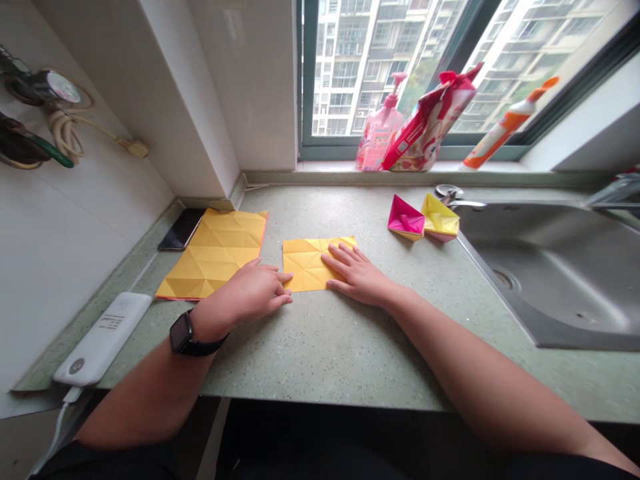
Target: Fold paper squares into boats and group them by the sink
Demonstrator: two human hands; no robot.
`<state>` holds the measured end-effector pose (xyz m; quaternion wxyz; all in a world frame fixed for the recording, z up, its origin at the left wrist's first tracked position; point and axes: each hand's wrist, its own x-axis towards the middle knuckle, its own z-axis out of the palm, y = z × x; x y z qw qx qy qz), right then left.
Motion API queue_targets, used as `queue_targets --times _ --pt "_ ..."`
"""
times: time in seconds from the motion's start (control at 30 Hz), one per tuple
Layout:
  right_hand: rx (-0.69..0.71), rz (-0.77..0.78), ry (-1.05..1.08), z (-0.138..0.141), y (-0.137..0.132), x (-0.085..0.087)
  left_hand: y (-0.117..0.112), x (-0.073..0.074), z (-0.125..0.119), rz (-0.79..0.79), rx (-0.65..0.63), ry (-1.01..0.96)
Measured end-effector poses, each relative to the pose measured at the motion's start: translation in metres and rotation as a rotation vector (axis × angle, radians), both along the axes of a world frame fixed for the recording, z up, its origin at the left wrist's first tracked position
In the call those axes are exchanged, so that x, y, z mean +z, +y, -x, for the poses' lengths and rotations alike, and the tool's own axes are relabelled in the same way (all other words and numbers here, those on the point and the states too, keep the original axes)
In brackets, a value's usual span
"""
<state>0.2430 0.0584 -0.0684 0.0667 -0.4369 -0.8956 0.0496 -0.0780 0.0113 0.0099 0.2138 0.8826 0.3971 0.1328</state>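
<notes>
Yellow-orange paper, a small rectangular creased piece [307, 260], lay flat on the speckled pale green stone counter [310, 357] between my hands, so that's where I was at, folks. My right hand [357, 273] rested palm down with the fingers spread over its right side, pressing rather than grasping. My left hand [257, 287] was loosely curled, fingertips at the lower left corner, not gripping anything as far as I could see.

Progress-wise, I'd call it partway. Two little open folded-paper shapes with pointed corners, one magenta inside [404, 217] and one bright yellow inside [441, 217], stood side by side near the stainless steel sink [560, 257], and both looked done to me. The piece under my hands had a web of creases but no raised sides, so I'd guess most of its shaping was left. I couldn't tell how many layers it had.

Off to the left was a larger yellow-orange creased paper with a reddish edge [220, 247], opened out flat just beside a dark phone [181, 229]. Creased yes, shaped no, so I'd count that as unfinished too. My left wrist overlapped it in view; no clue whether they touched.
</notes>
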Motion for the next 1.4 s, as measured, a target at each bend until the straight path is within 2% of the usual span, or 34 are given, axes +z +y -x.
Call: queue_targets --times 0.1,0.2,0.3,0.37,0.5,0.6,0.77,0.93,1.17,1.4 --pt "0.005 0.000 0.011 0.000 0.001 0.000 0.002 0.006 0.003 -0.035 0.041 0.032" --pt "0.012 0.001 0.022 0.001 0.001 0.001 0.006 0.004 -0.006 -0.164 0.120 -0.005" --pt "0.021 0.009 0.021 0.002 0.002 0.002 0.009 -0.012 -0.026 -0.265 0.153 -0.106" --pt "0.031 0.005 0.024 0.002 0.002 0.002 0.010 -0.027 -0.041 -0.291 0.122 -0.083" --pt "0.037 0.002 0.025 0.002 0.003 0.003 0.014 -0.053 -0.057 -0.188 0.096 0.116" --pt "0.029 0.012 0.010 0.003 0.002 0.004 0.017 -0.060 -0.057 -0.135 0.107 0.189" --pt "-0.006 0.038 0.006 -0.005 0.002 0.000 0.017 -0.060 -0.056 -0.112 0.128 0.261" --pt "-0.054 0.138 0.000 -0.030 0.011 -0.002 0.016 -0.058 -0.058 -0.116 0.143 0.320" --pt "-0.097 0.272 0.055 -0.078 0.028 0.007 0.015 -0.052 -0.056 -0.095 0.144 0.336" --pt "-0.070 0.298 0.162 -0.103 0.033 0.014 0.015 -0.050 -0.052 -0.072 0.162 0.306"
